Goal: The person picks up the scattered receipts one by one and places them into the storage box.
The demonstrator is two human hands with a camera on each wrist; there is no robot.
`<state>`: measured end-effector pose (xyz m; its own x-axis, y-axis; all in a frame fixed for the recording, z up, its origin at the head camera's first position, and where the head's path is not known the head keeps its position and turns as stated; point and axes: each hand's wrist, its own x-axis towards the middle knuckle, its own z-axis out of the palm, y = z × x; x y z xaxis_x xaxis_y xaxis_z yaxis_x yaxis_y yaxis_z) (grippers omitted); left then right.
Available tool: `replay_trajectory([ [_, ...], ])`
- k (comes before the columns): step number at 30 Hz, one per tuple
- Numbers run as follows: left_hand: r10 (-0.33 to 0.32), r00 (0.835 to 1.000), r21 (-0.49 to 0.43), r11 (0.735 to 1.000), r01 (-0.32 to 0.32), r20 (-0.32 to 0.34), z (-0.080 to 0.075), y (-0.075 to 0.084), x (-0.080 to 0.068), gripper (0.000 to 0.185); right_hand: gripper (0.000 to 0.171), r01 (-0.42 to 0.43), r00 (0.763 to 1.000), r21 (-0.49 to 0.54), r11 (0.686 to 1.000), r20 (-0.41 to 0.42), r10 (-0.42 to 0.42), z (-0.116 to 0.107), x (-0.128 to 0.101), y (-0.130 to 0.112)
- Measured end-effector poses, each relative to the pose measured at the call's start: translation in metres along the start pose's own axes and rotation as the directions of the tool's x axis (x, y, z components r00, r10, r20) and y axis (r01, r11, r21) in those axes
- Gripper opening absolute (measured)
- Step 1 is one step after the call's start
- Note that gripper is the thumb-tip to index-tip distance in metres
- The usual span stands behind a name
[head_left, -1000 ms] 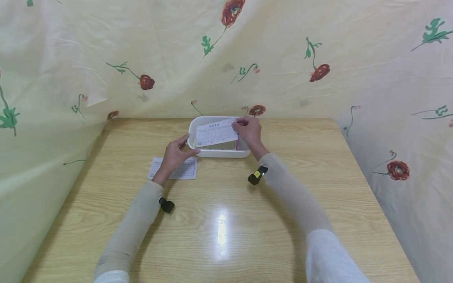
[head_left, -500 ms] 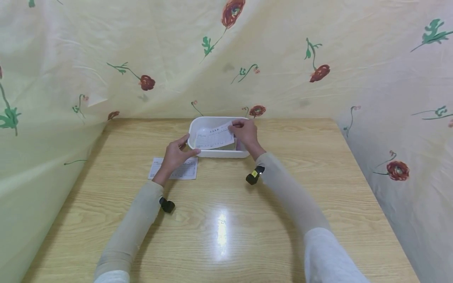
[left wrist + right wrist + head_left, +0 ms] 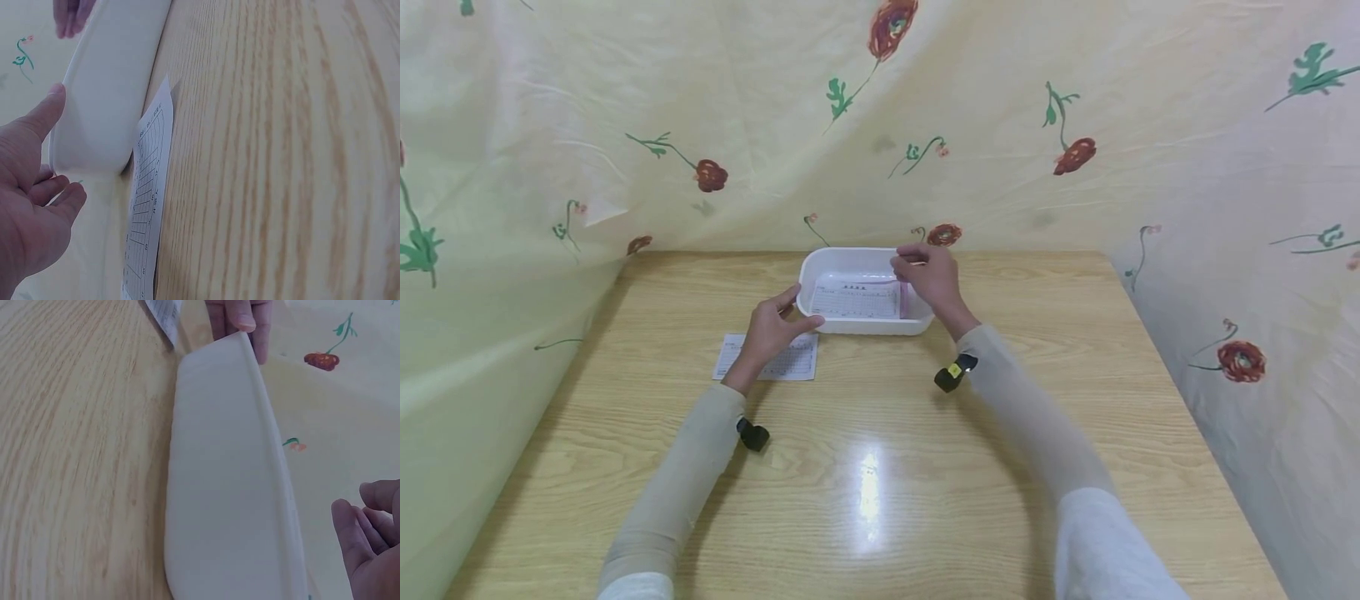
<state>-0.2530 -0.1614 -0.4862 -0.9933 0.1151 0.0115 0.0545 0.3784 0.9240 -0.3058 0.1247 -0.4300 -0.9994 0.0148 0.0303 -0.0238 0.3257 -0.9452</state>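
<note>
A white plastic tray [image 3: 865,327] stands at the far middle of the wooden table [image 3: 880,467]. A printed paper slip [image 3: 856,300] lies flat inside it, beside a pink edge [image 3: 905,298]. My right hand [image 3: 927,273] hovers over the tray's right end with relaxed fingers [image 3: 365,531] and holds nothing. My left hand [image 3: 772,327] steadies the tray's left corner: its straight thumb [image 3: 44,112] lies against the tray's wall [image 3: 106,94], and fingertips [image 3: 240,315] touch the end of the tray [image 3: 225,487]. A second printed slip [image 3: 766,360] lies on the table under that wrist.
Flowered cream cloth [image 3: 880,125] hangs behind and at both sides of the table. Small black wrist cameras [image 3: 752,435] [image 3: 951,373] sit on both forearms. The second slip [image 3: 150,206] lies close against the tray's base.
My right hand lowered the paper slip into the tray and let go of it; the slip now lies flat. The left hand has not moved.
</note>
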Motion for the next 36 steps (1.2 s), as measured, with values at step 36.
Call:
replay_trajectory([
  [36, 0.034, 0.999, 0.008, 0.999, -0.035, 0.010, -0.001, -0.001, 0.000, 0.086, 0.031, 0.087, 0.962, 0.123, 0.989, 0.246, -0.115, 0.047, -0.095, -0.004],
])
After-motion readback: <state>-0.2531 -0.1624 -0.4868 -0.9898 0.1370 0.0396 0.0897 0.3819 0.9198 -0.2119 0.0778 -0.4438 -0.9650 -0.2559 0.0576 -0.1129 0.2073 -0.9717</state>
